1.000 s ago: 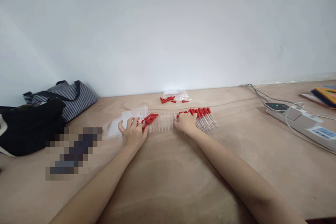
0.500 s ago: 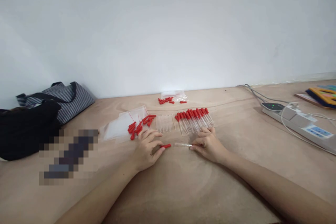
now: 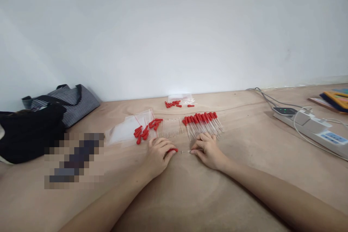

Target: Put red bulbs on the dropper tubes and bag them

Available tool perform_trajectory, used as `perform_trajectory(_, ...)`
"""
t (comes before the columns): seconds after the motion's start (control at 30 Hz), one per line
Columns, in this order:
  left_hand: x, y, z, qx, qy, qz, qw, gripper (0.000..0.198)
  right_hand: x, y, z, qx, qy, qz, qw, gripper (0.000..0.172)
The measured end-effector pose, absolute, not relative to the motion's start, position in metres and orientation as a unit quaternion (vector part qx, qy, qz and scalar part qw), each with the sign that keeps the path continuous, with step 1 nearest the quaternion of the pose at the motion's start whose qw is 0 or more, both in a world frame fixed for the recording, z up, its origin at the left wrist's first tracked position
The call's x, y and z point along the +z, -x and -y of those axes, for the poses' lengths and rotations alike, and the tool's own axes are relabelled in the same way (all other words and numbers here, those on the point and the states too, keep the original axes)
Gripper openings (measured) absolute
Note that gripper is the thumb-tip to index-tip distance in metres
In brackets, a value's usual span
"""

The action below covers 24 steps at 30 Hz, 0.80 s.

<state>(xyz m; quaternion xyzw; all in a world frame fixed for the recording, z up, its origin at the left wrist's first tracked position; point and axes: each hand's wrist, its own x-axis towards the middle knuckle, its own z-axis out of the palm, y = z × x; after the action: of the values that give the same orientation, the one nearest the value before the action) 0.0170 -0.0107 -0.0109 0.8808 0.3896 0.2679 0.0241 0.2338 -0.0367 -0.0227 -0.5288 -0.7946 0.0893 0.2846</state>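
Note:
Between the thumb and fingers of my left hand (image 3: 160,155) is a red rubber bulb (image 3: 173,149), its end pointing right. My right hand (image 3: 208,150) pinches a clear glass dropper tube (image 3: 186,151), whose end faces the bulb across a small gap. Just beyond my right hand lies a row of assembled droppers (image 3: 201,119) with red bulbs at their far ends. Loose glass tubes (image 3: 170,128) lie side by side left of that row. Several loose red bulbs (image 3: 145,130) rest beyond my left hand, partly on clear plastic bags (image 3: 122,130).
More red bulbs (image 3: 171,104) and thin tubes lie near the wall beside a clear bag (image 3: 179,98). At left are a striped bag (image 3: 83,103), a black bag (image 3: 29,134) and a blurred-out object (image 3: 78,159). A power strip (image 3: 312,130) with cables stands at right.
My right hand has moved left with the glass tube. The left hand has shifted slightly right, its fingers now closed further over the red bulb.

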Motion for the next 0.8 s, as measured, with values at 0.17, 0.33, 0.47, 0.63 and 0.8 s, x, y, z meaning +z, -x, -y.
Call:
perform_trajectory(0.17, -0.009, -0.020, 0.015, 0.258, -0.872, -0.413, 0.050, 0.012, -0.022, -0.229, 0.040, 0.055, 0.537, 0.782, 0.310, 0.014)
perform_trajectory(0.33, -0.013, -0.022, 0.014, 0.263, -0.875, -0.399, 0.072, 0.013, -0.021, -0.224, 0.041, 0.045, 0.538, 0.779, 0.318, 0.012)
perform_trajectory(0.47, -0.014, -0.022, 0.014, 0.262, -0.878, -0.394, 0.074, 0.014, -0.022, -0.222, 0.041, 0.052, 0.515, 0.785, 0.341, 0.011)
perform_trajectory(0.63, -0.014, -0.021, 0.013, 0.260, -0.869, -0.417, 0.063, 0.013, -0.025, -0.222, 0.040, 0.039, 0.452, 0.815, 0.361, 0.014)
perform_trajectory(0.8, -0.014, -0.023, 0.013, 0.268, -0.870, -0.409, 0.069, 0.013, -0.028, -0.222, 0.040, 0.017, 0.443, 0.817, 0.370, 0.017)
